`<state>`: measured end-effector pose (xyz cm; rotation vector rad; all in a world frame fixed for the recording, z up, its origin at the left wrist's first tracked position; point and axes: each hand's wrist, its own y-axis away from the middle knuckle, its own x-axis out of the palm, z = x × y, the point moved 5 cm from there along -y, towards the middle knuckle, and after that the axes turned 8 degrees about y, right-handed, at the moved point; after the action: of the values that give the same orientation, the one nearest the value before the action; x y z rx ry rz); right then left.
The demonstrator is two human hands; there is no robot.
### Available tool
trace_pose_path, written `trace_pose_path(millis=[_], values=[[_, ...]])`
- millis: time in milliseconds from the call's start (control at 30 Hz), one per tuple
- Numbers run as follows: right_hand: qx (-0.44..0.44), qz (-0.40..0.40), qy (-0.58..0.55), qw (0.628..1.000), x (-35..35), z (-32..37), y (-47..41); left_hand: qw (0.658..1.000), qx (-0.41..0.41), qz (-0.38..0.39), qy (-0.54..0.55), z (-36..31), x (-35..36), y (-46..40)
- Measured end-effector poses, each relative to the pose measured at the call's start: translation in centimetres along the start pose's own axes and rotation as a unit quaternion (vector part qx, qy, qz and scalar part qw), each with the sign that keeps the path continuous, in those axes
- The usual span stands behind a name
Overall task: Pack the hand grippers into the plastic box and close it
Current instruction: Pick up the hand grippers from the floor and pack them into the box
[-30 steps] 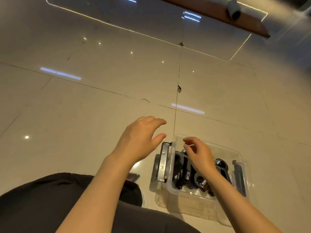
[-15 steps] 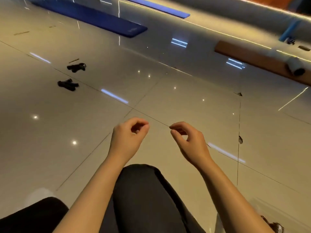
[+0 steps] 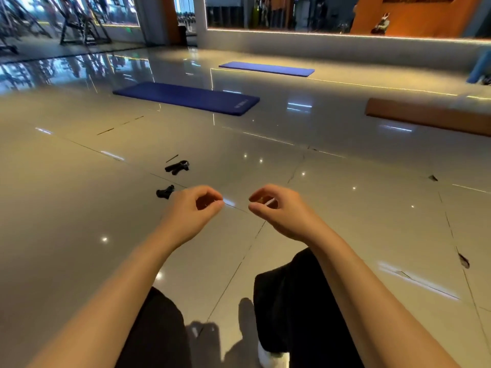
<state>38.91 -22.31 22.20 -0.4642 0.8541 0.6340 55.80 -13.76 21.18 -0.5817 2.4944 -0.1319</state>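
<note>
Two black hand grippers lie on the shiny tiled floor ahead of me: the nearer hand gripper [image 3: 164,193] just left of my left hand, the farther hand gripper [image 3: 177,167] a little beyond it. My left hand [image 3: 191,211] and my right hand [image 3: 279,211] hover side by side above the floor. Both have loosely curled fingers, thumb near forefinger, and hold nothing. Neither hand touches a hand gripper. The plastic box is out of view.
My legs in black trousers [image 3: 292,301] and a white shoe [image 3: 273,358] fill the bottom. A dark blue mat [image 3: 186,98] and a second blue mat [image 3: 265,68] lie farther off. A brown bench [image 3: 425,116] sits at the right, gym machines [image 3: 74,22] at the back left.
The view has swung up and left from the plastic box to the floor ahead. Both hands left the box, which dropped out of view, and curled loosely. The two loose hand grippers came into view.
</note>
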Motion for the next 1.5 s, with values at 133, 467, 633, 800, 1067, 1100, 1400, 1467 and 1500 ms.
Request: trace_pose_path(millis=[133, 467, 633, 800, 1067, 1100, 1400, 1467, 1500], values=[[0.013, 0.045, 0.131, 0.990, 4.5, -1.3, -5.5, 0.998, 0.012, 0.030, -0.063, 1.2, -2.3, -3.3], [-0.035, 0.187, 0.209, 0.959, 14.7, 1.8, -14.9, 0.985, -0.079, -0.069, -0.139, 13.0, -10.2, -3.1], [-0.097, 0.178, 0.300, 0.932, 18.4, 6.2, -18.3, 0.979, -0.073, -0.067, -0.176, 15.3, -16.2, -4.8], [-0.218, 0.132, 0.340, 0.905, 17.2, 14.5, -23.4, 0.974, -0.086, -0.075, -0.197, 17.9, -20.1, -8.5], [-0.102, 0.243, 0.371, 0.891, 17.6, 6.6, -31.4, 0.972, -0.077, -0.021, -0.221, 21.3, -20.2, -19.0], [-0.089, 0.254, 0.372, 0.888, 18.0, 5.4, -32.5, 0.971, -0.078, -0.010, -0.226, 22.0, -19.8, -20.6], [-0.071, 0.202, 0.277, 0.937, 17.5, 1.8, -45.7, 0.950, -0.103, 0.100, -0.276, 28.5, -15.8, -33.8], [-0.028, 0.181, 0.248, 0.951, 16.9, -0.1, -48.5, 0.944, -0.110, 0.114, -0.291, 29.5, -15.8, -36.1], [-0.009, 0.178, 0.240, 0.954, 16.8, -1.0, -49.8, 0.938, -0.110, 0.123, -0.304, 29.9, -15.9, -37.1]])
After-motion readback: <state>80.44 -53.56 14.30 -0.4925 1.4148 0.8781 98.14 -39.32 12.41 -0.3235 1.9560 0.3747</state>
